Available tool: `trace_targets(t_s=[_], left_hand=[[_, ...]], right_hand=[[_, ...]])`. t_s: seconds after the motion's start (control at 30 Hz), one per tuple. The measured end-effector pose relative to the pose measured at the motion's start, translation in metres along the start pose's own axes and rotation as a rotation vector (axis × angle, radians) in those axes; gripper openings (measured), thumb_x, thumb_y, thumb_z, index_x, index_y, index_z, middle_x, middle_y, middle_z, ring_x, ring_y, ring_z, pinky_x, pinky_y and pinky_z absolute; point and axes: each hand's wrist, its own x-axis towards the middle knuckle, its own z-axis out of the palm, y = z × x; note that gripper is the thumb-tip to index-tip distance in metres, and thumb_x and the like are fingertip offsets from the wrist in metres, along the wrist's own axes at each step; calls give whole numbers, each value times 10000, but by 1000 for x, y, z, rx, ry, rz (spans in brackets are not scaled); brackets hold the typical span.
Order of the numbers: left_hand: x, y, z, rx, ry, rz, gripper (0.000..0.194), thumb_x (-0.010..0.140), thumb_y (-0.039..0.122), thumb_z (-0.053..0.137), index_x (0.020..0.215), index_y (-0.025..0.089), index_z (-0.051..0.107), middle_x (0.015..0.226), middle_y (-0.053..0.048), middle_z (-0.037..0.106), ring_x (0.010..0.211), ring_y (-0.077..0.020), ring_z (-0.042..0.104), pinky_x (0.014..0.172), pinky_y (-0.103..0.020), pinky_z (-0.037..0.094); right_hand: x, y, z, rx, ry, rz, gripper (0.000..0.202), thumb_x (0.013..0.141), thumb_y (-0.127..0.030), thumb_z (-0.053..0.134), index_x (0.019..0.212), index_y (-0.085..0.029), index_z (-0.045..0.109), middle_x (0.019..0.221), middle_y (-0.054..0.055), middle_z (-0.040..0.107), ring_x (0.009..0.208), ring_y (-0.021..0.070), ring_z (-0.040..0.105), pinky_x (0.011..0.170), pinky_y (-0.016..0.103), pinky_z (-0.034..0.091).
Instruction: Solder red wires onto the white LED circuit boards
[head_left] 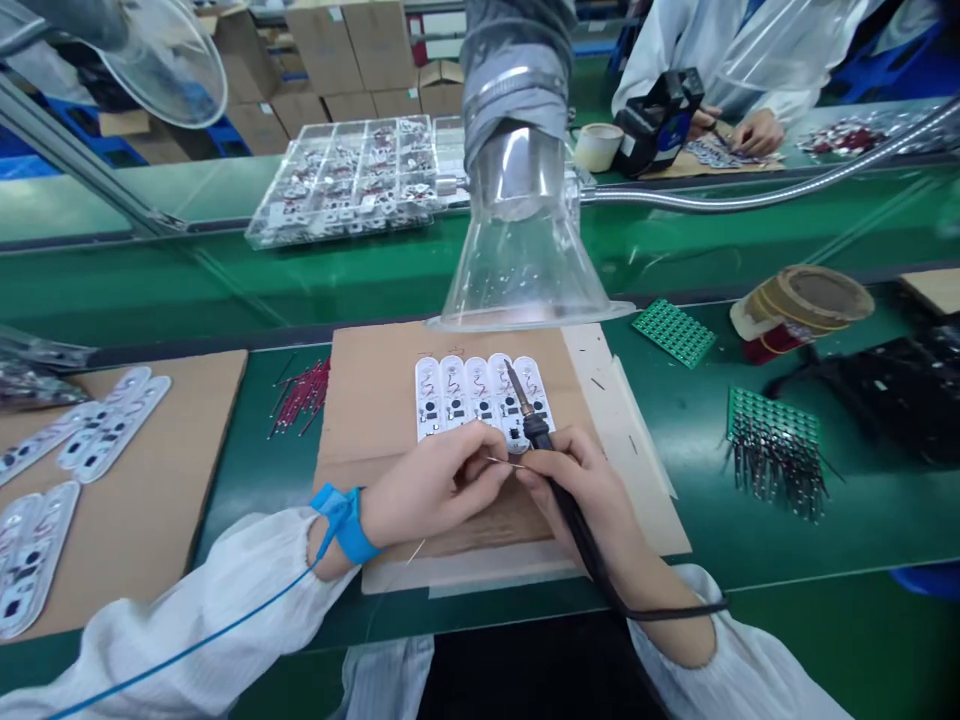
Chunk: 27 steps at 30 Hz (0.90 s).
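My right hand (596, 500) is closed around a black-handled soldering iron (537, 428). The iron's tip points away from me, over a row of several white oblong circuit boards (452, 390) side by side on cardboard. My left hand (439, 485), a blue wrist strap (351, 522) on its wrist, pinches a thin wire (505, 463) that looks like solder. This wire spans the short gap to my right fingertips; whether they grip it too, I cannot tell. A thin strand (415, 551) shows below my left hand.
A clear fume hood (529, 275) hangs above the boards. Red wires (301, 395) lie left; green perforated boards (675, 332), black wires (780, 470) and a round tub (802, 300) stand right. More white boards (124, 425) rest on left cardboard (172, 500). Opposite, a co-worker's hands (757, 132) work.
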Motion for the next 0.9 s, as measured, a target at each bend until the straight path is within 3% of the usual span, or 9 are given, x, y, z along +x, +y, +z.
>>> trace_targets(t_s=[0.17,0.3,0.37,0.47,0.53,0.6,0.67,0.77,0.9], left_hand=[[-30,-13,-7,59,-50,-164,215,1158,298,519,1000,221,644,814,24,667,664,-123,600,596,-228,465],[-34,-27,-14,217,74,79,173,1122,174,572,997,206,688,848,5,712,726,-124,660,677,-227,522],[-25,-30,-32,332,201,181,176,1090,116,582,976,196,689,821,9,690,697,-111,638,659,-217,506],[-10,-32,-77,566,420,244,132,1038,137,665,919,184,697,737,31,623,579,-88,520,557,-218,408],[-3,-31,-106,727,434,169,178,1036,231,711,865,180,713,695,27,595,567,-94,510,527,-227,369],[1,-30,-121,777,358,158,286,1058,343,705,821,184,715,657,24,580,540,-95,511,495,-228,352],[4,-30,-117,734,213,245,346,1090,387,658,808,193,705,632,26,594,513,-92,531,469,-221,356],[9,-34,-84,654,10,357,353,1128,345,580,821,207,687,637,23,649,512,-97,581,470,-219,384],[13,-45,-42,587,43,451,317,1149,309,546,865,209,646,635,31,625,500,-98,558,477,-219,388]], right_hand=[[-16,14,-13,23,27,70,121,1070,-216,670,1010,-266,762,894,15,571,716,172,573,562,293,494],[-26,15,-24,19,43,21,179,1028,-141,671,1023,-281,783,884,6,584,719,158,619,580,268,526],[-30,16,-33,-8,61,4,218,1019,-116,686,1106,-287,790,907,5,627,748,149,676,642,256,580],[-36,20,-48,-31,132,78,264,1041,-146,697,1253,-295,745,966,19,731,810,169,761,749,288,650],[-42,23,-57,38,208,153,317,1063,-184,701,1360,-290,671,985,26,787,851,193,807,800,326,685],[-49,25,-62,124,276,210,330,1074,-213,720,1385,-271,628,1001,36,831,892,212,841,827,352,710],[-57,28,-64,168,329,230,274,1072,-220,745,1326,-260,651,1005,43,859,902,217,857,822,352,720],[-67,33,-64,194,379,242,217,1059,-232,779,1260,-259,705,948,38,866,834,221,855,766,352,718],[-68,39,-65,277,396,262,81,1096,-313,724,1161,-276,754,826,42,814,692,227,781,618,365,654]])
